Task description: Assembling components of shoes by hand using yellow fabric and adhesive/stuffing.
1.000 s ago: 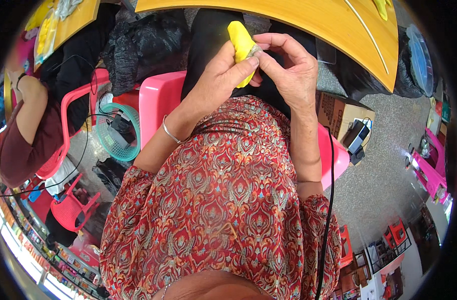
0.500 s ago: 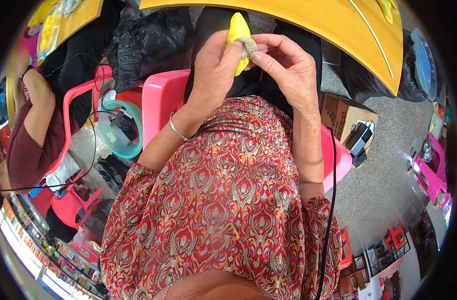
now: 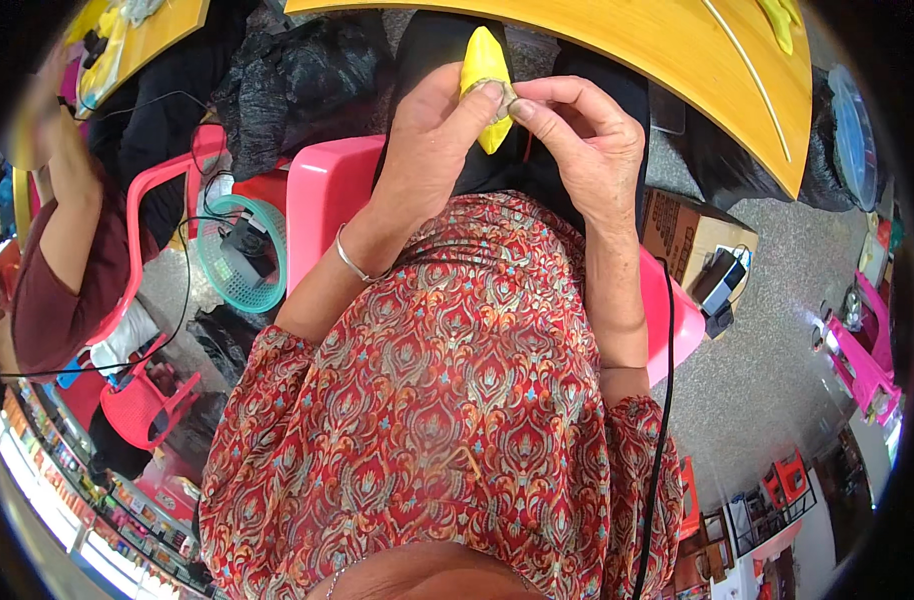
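Table edge curves beyond, floor spreads rightward; my left hand and right hand pinch the yellow piece around its middle

We now see the yellow pointed piece standing straighter than in the first frame, more of its grey-beige flap exposed than then. Since the second, the left hand's thumb has slid onto that flap; the right hand's thumb and index have closed up. Co-worker's arm straighter.
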Demonstrator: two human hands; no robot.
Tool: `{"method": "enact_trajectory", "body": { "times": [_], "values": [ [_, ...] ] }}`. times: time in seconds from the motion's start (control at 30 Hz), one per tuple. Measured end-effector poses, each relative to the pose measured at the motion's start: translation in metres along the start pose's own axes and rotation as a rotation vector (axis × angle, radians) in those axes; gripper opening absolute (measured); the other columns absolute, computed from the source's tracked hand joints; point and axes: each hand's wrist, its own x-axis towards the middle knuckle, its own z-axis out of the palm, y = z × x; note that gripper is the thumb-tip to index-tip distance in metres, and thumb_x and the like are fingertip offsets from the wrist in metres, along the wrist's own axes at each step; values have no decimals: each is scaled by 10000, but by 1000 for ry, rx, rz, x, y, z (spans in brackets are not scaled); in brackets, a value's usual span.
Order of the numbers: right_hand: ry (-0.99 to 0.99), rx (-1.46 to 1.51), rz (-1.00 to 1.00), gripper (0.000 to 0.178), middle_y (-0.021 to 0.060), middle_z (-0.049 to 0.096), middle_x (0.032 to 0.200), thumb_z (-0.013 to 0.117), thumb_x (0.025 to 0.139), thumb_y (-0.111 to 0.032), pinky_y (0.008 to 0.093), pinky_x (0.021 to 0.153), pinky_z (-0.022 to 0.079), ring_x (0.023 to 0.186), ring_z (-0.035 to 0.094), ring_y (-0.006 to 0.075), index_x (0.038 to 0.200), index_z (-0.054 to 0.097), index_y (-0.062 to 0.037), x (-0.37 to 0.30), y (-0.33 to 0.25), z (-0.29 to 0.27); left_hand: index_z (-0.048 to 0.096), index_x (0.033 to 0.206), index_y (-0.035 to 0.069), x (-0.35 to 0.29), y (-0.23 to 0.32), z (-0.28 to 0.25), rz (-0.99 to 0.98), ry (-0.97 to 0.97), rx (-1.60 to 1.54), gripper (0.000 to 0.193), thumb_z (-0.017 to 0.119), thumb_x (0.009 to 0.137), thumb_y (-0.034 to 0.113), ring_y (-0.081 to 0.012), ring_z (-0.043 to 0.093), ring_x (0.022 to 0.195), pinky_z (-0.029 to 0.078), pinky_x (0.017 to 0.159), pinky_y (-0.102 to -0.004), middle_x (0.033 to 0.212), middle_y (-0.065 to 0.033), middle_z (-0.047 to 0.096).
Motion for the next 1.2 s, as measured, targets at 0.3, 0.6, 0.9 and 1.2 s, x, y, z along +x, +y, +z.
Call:
{"method": "enact_trajectory", "body": {
  "times": [0.3,0.6,0.9,1.2],
  "values": [
    [-38,121,31,129,35,664,839,662,828,41,208,716,521,768,636,91,955,683,27,3,2,3,613,1013,-28,9,-9,8,123,193,99,189,586,902,123,-70,570,725,464,638,-221,833,-15,626],
    [65,-56,-130,101,58,652,823,675,777,73,203,627,459,694,583,79,868,683,30,2,7,3,624,978,-22,14,-23,16,142,239,-17,187,602,915,153,-32,515,699,443,596,-215,778,21,586],
    [90,101,-41,123,45,641,884,662,800,88,198,682,479,749,587,73,910,674,35,4,4,-1,572,1133,-19,6,9,6,-10,-110,-148,233,554,946,120,-53,556,873,453,762,-204,971,-3,612],
    [28,-33,-116,104,64,643,869,670,780,91,195,651,465,721,585,85,872,674,44,3,9,7,592,1083,-44,15,-16,4,54,190,-5,258,628,898,132,-40,552,732,462,632,-201,851,-6,615]
  ]
}}
